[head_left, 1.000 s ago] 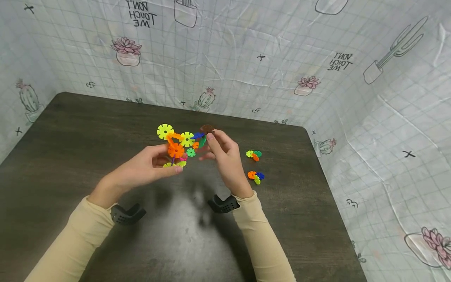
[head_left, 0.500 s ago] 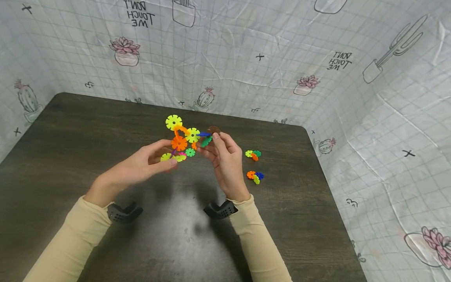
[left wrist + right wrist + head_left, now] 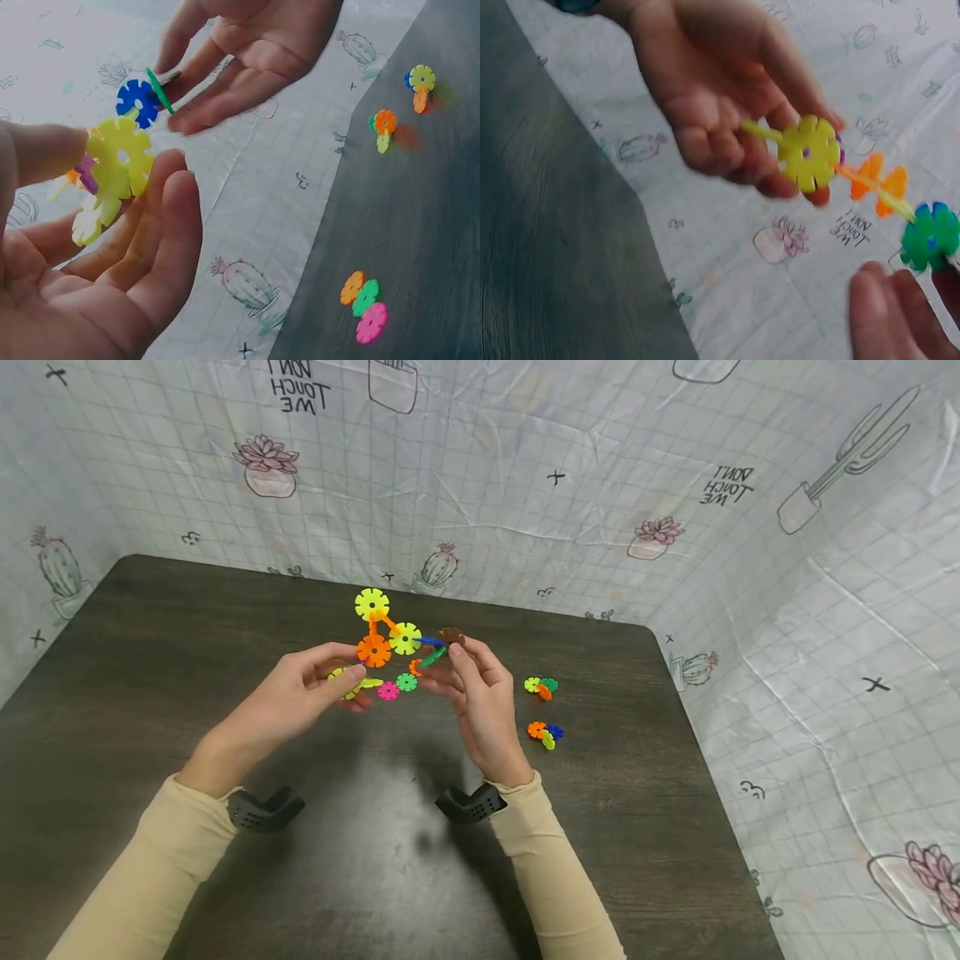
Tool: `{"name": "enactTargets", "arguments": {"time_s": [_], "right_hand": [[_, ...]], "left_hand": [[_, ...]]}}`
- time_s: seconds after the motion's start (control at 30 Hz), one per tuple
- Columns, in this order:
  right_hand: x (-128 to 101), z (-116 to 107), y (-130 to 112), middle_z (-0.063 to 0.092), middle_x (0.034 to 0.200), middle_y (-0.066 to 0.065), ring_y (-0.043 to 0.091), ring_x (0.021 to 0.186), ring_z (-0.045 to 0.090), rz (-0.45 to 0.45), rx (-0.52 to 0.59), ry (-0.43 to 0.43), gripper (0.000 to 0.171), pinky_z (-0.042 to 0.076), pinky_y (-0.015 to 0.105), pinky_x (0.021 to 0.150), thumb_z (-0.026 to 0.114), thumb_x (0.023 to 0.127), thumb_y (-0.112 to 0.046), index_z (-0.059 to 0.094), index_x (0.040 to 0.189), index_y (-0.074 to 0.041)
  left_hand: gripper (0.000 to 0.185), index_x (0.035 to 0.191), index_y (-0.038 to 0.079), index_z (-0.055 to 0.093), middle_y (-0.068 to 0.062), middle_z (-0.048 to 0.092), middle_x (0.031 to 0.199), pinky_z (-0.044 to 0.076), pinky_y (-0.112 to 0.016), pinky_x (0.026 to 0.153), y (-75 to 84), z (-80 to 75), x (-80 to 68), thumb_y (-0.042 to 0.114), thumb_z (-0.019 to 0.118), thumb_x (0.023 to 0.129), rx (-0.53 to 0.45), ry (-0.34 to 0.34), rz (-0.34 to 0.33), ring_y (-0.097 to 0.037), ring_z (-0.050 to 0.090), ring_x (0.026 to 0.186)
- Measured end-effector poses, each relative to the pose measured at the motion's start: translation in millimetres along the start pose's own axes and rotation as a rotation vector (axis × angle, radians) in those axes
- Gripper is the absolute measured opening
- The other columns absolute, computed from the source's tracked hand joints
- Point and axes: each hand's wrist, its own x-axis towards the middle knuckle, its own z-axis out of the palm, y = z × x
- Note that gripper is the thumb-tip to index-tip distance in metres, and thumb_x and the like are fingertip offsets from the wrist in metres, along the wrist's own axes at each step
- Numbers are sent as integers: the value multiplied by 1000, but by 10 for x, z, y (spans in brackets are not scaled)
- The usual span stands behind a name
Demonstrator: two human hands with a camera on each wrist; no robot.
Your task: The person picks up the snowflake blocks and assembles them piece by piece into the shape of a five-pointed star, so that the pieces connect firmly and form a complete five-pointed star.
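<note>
Both hands hold one build of snowflake-shaped plastic discs (image 3: 373,650) above the dark table (image 3: 150,635). It has yellow, orange, blue, green and brown discs, with one yellow disc (image 3: 372,604) on top. My left hand (image 3: 351,673) pinches a lower yellow disc (image 3: 120,157) between thumb and fingers. My right hand (image 3: 442,662) grips the other end by the blue disc (image 3: 137,101) and the green disc (image 3: 930,236). The right wrist view shows the left hand (image 3: 712,97) behind a yellow disc (image 3: 808,154).
A small pink, green and orange disc cluster (image 3: 397,685) lies on the table under the build. Two more small clusters (image 3: 542,687) (image 3: 544,735) lie right of my right hand. A printed plastic sheet (image 3: 525,485) walls the table at the back and right.
Both hands have lifted the disc build higher and slightly away from me. The left hand has shifted a little to the left. The loose clusters have stayed put.
</note>
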Motion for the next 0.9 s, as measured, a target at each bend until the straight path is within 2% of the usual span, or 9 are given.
{"name": "enactTargets", "arguments": {"time_s": [0.13,0.2,0.3,0.4,0.47,0.53,0.6,0.67,0.9], "right_hand": [[105,-87,32,57,116,10,35,102,64,46,-104,-6,42,53,46,88,47,98,-39,52,129,-10],[228,-154,127,58,116,13,37,102,62,69,-233,6,39,53,47,87,46,98,-37,54,127,-12],[484,-263,394,65,108,11,29,94,65,142,-675,-71,28,55,41,80,53,95,-32,63,113,-13],[712,-334,699,68,85,8,20,76,62,212,-1223,-282,24,51,30,65,60,91,-33,68,99,-11],[806,-334,829,64,80,6,24,84,61,274,-1453,-409,30,51,33,73,61,90,-37,67,96,-8],[859,-318,891,61,75,6,28,92,60,355,-1582,-475,34,49,35,86,60,90,-41,66,94,-7],[893,-300,903,63,84,6,30,109,56,427,-1622,-487,32,43,40,101,61,90,-40,65,98,-10],[914,-285,894,64,91,4,27,111,55,469,-1608,-492,28,42,39,102,64,88,-37,65,101,-12],[784,-304,811,62,94,0,17,82,55,431,-1416,-465,24,47,29,69,76,80,-26,59,93,-15]], "left_hand": [[49,130,18,48,-7,66,113,47,-43,98,29,-67,-53,42,60,89,23,20,-27,-20,69,93],[49,129,21,49,-5,66,113,46,-44,99,44,-91,-78,45,61,88,34,25,-38,-19,68,94],[48,130,20,48,-6,65,114,49,-37,97,45,-115,-103,43,60,89,46,29,-13,-18,68,94],[48,133,14,47,-9,64,114,53,-28,89,27,-115,-115,37,58,92,43,26,40,-20,68,92],[47,133,12,47,-11,62,114,54,-26,86,15,-108,-119,35,58,93,36,26,57,-20,68,90],[45,132,13,48,-11,63,112,54,-25,85,12,-102,-123,34,57,93,35,26,64,-21,68,89],[44,131,12,48,-11,64,111,54,-26,85,13,-98,-117,34,57,93,41,23,70,-21,68,89],[45,131,13,48,-10,64,110,54,-26,85,21,-102,-114,35,57,93,56,28,69,-20,68,88],[45,131,13,49,-9,65,110,54,-27,85,55,-118,-104,36,57,93,72,50,83,-20,68,88]]}}
